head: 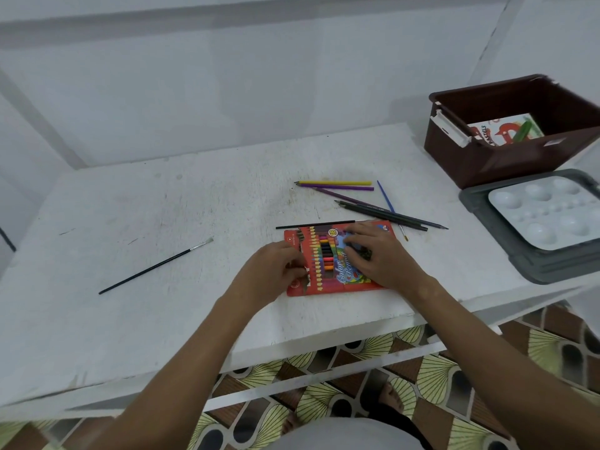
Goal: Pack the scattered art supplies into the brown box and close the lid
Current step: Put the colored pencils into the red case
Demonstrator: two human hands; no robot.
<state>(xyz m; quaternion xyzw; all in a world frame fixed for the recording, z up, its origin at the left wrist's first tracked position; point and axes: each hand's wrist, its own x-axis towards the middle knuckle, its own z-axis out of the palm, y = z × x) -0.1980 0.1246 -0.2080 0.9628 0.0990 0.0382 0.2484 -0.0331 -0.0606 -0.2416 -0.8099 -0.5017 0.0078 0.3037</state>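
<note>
Apparently flat, pencil box (337, 259) lies left-right.

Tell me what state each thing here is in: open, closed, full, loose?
Brown plastic box: open, holds a pastels pack.
Grey plastic lid: off, lying flat beside the box, carrying the palette.
White plastic palette: wells look clean.
Red cardboard pencil pack: flat on the white table.
Left hand: fingers curled at the pack's end.
Right hand: pressing the pack.
Loose coloured pencils: scattered.
</note>
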